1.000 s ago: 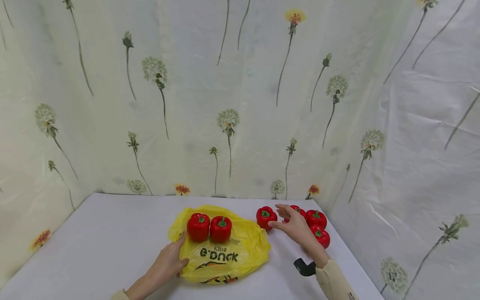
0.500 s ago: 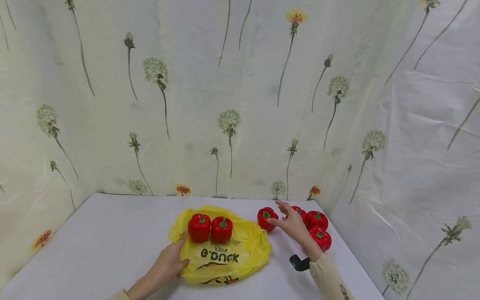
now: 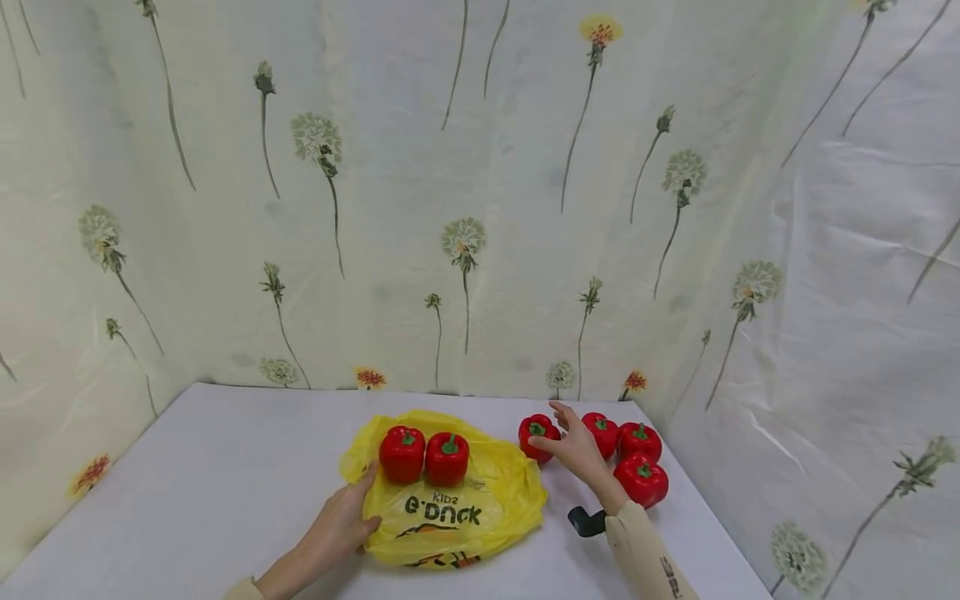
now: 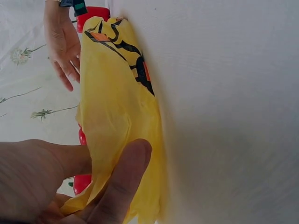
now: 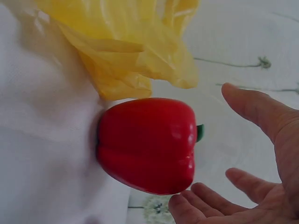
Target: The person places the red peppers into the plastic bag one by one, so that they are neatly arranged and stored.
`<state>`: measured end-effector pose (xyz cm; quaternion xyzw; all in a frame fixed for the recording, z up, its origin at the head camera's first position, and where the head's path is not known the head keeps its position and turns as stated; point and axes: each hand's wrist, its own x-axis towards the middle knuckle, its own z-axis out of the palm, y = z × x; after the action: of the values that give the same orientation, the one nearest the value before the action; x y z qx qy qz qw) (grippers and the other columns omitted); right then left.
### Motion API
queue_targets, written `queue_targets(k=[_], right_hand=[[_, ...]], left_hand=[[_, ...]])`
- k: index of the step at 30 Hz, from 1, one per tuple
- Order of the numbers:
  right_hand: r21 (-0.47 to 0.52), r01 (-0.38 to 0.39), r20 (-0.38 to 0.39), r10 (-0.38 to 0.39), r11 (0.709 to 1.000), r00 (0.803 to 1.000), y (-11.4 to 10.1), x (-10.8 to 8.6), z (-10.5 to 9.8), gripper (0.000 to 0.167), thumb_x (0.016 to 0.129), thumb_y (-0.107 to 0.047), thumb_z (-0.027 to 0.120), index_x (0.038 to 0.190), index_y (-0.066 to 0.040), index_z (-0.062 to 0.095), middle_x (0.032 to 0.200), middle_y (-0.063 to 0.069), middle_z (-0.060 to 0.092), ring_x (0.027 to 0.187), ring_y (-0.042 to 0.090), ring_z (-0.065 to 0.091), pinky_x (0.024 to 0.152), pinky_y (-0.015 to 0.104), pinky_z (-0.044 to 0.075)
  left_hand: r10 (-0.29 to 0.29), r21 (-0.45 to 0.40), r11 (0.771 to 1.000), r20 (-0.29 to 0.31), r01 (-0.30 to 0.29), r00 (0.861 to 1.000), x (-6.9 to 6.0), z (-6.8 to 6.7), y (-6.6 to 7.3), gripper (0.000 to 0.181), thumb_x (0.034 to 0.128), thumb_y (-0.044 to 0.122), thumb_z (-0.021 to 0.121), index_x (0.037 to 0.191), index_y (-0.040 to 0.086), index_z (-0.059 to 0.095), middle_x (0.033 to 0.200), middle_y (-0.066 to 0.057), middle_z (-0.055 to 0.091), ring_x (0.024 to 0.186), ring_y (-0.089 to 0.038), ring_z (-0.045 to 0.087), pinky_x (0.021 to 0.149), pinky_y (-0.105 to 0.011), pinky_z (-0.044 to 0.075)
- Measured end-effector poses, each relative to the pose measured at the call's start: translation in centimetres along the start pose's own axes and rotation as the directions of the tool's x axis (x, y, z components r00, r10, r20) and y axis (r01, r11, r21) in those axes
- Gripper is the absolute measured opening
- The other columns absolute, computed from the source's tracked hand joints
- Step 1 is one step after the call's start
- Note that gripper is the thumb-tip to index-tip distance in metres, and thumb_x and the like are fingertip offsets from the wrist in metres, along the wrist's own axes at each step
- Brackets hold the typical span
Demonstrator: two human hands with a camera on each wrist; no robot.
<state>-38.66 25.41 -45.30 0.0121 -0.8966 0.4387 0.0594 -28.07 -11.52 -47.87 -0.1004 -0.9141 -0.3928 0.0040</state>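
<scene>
A yellow plastic bag (image 3: 450, 533) lies on the table with two red peppers (image 3: 401, 455) side by side on it. My left hand (image 3: 341, 515) pinches the bag's left edge; in the left wrist view thumb and fingers (image 4: 124, 179) hold the yellow film (image 4: 110, 93). Just right of the bag stands another red pepper (image 3: 537, 440). Spread around its right side is my right hand (image 3: 579, 450), fingers apart. In the right wrist view the pepper (image 5: 147, 144) is upright on the table, fingertips (image 5: 180, 203) close to its side; whether they touch it I cannot tell.
Three red peppers (image 3: 641, 480) stand grouped at the table's back right. A dark, bent object (image 3: 587, 522) is by my right wrist. Flower-patterned curtains (image 3: 390, 200) rise behind and beside the white table (image 3: 247, 467).
My right hand has shifted slightly left, closer around the single pepper, uncovering more of the group on the right. My left hand keeps its pinch on the bag.
</scene>
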Motion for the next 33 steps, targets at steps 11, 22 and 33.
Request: queue_targets(k=[11, 22, 33], right_hand=[[0.023, -0.160, -0.054, 0.161, 0.987, 0.986, 2.2, 1.0, 1.9, 0.094, 0.075, -0.040, 0.080, 0.146, -0.007, 0.029, 0.146, 0.025, 0.040, 0.128, 0.041, 0.043, 0.098, 0.055, 0.047], [-0.025, -0.156, -0.045, 0.155, 0.987, 0.987, 2.5, 1.4, 2.3, 0.092, 0.074, -0.042, 0.080, 0.143, -0.005, 0.031, 0.141, 0.024, 0.045, 0.126, 0.040, 0.045, 0.097, 0.054, 0.048], [-0.024, -0.155, -0.031, 0.154, 0.988, 0.988, 3.1, 1.5, 2.4, 0.087, 0.076, -0.024, 0.078, 0.145, -0.007, 0.026, 0.142, 0.021, 0.044, 0.127, 0.040, 0.044, 0.097, 0.054, 0.048]], left_hand=[[0.021, 0.023, 1.000, -0.008, -0.021, 1.000, 0.1, 0.2, -0.1, 0.081, 0.0786, -0.004, 0.071, 0.148, -0.007, 0.028, 0.134, -0.033, 0.049, 0.044, -0.009, 0.050, 0.040, -0.021, 0.043], [0.049, 0.031, 0.998, -0.022, -0.049, 0.999, 0.0, 0.3, -0.6, 0.079, 0.0781, -0.005, 0.070, 0.146, -0.010, 0.029, 0.131, -0.034, 0.051, 0.047, -0.009, 0.049, 0.041, -0.022, 0.042], [0.047, 0.078, 0.996, -0.040, -0.043, 0.998, 0.3, 0.1, -0.8, 0.079, 0.0755, -0.005, 0.073, 0.143, -0.011, 0.033, 0.138, -0.034, 0.046, 0.071, -0.015, 0.053, 0.048, -0.021, 0.042]])
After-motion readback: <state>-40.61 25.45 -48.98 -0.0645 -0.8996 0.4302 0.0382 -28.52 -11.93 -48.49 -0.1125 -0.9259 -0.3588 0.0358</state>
